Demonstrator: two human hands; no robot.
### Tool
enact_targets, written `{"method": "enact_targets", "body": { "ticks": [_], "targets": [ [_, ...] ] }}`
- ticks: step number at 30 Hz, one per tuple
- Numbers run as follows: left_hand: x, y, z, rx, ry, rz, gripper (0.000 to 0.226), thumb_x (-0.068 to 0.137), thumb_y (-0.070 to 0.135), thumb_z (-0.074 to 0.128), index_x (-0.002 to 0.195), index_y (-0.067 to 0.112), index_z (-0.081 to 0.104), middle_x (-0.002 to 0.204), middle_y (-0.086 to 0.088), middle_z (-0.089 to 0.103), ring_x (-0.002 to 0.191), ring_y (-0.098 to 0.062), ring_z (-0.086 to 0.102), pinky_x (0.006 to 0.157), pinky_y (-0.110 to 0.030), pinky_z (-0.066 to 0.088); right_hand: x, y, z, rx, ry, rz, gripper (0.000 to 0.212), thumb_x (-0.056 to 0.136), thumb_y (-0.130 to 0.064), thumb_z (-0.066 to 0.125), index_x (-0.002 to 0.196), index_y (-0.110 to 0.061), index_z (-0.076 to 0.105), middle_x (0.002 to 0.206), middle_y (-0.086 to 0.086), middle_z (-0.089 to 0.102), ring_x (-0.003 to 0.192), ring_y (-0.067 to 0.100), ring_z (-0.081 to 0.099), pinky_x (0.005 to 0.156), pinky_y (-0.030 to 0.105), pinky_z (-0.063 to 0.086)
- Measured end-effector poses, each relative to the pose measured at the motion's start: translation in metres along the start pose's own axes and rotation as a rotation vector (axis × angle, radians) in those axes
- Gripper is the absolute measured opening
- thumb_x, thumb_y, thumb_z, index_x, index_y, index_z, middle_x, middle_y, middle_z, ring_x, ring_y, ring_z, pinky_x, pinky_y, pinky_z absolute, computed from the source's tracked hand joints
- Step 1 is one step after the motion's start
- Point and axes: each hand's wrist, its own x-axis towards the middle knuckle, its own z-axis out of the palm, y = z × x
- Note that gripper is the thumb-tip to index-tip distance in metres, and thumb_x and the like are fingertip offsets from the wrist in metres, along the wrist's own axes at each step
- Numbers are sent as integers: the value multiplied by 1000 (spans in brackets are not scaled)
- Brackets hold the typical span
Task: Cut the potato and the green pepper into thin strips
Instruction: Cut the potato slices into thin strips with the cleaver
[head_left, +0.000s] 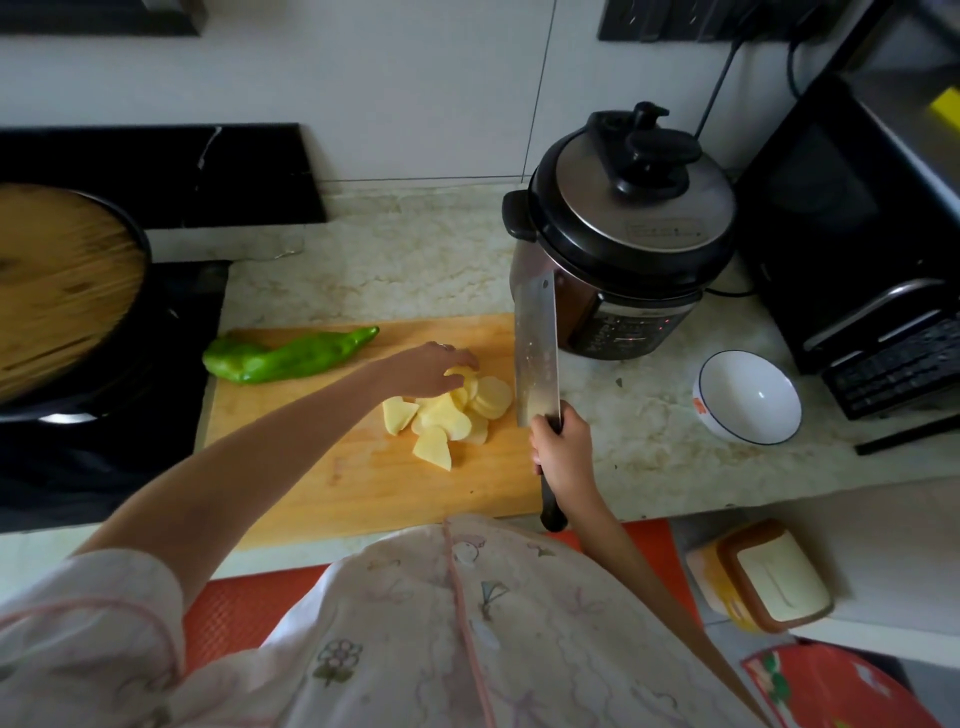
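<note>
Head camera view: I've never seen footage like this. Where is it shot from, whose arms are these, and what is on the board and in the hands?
There is no machine here. A person wears the camera on their head, so you look down along their own arms. On the wooden cutting board lie a pile of potato slices and a whole green pepper. The left hand curls its fingers on the slices. The right hand grips a cleaver. A pressure cooker and a white bowl stand on the counter.

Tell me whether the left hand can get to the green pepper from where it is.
Probably yes. The left hand, holding potato slices, has only bare cutting board between it and the green pepper.
</note>
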Motion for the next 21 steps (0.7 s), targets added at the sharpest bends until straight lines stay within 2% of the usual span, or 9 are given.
{"method": "enact_targets", "body": {
  "ticks": [6, 7, 9, 11, 14, 17, 21],
  "targets": [
    [-2, -2, -7, 36, 80, -65, 41, 97, 20, 51, 137, 24, 50, 136, 1, 55, 117, -22, 54, 86, -29, 43, -2, 2, -2, -5, 19, 10, 19, 91, -5, 49, 76, -18, 50, 56, 2, 46, 38, 10, 42, 43, 30, 39],
    [-3, -3, -6, 13, 95, -74, 39, 97, 21, 51, 136, 23, 51, 133, -1, 58, 110, -22, 57, 82, -29, 45, -3, 2, -3, -8, 22, 8, 19, 91, -6, 49, 76, -17, 50, 56, 2, 46, 38, 10, 42, 43, 30, 40],
    [-7, -5, -8, -89, 169, -102, 34, 98, 21, 51, 131, 21, 54, 121, -5, 64, 83, -20, 59, 67, -29, 45, -4, 2, -4, -27, 28, -9, 19, 91, -6, 49, 76, -17, 50, 57, 3, 46, 39, 11, 43, 43, 31, 40],
    [-16, -5, -12, -184, 289, -128, 30, 97, 17, 53, 127, 20, 57, 113, -6, 66, 71, -17, 58, 63, -31, 48, -7, 1, -6, -59, 31, -36, 19, 91, -7, 50, 76, -17, 51, 58, 4, 48, 41, 13, 44, 43, 30, 41],
    [-44, -10, -17, -305, 486, -194, 33, 93, 9, 57, 125, 14, 59, 112, -5, 66, 75, -21, 60, 64, -32, 47, -10, -3, -4, -119, 12, -78, 17, 92, -11, 50, 82, -24, 54, 61, 1, 51, 48, 16, 49, 45, 31, 44],
    [-85, -17, -5, -294, 587, -215, 34, 90, 7, 59, 124, 12, 62, 122, -7, 64, 101, -27, 62, 76, -38, 52, -12, -8, 4, -148, -44, -113, 12, 93, -13, 51, 95, -22, 57, 61, -2, 52, 50, 14, 50, 46, 30, 43],
    [-140, -17, 48, -185, 597, -405, 45, 81, -4, 62, 124, 11, 63, 125, -10, 59, 112, -34, 50, 82, -43, 47, -17, -11, 22, -235, -185, -189, 22, 92, -14, 52, 81, -33, 52, 55, -5, 47, 46, 16, 47, 44, 33, 38]
  ]
}}
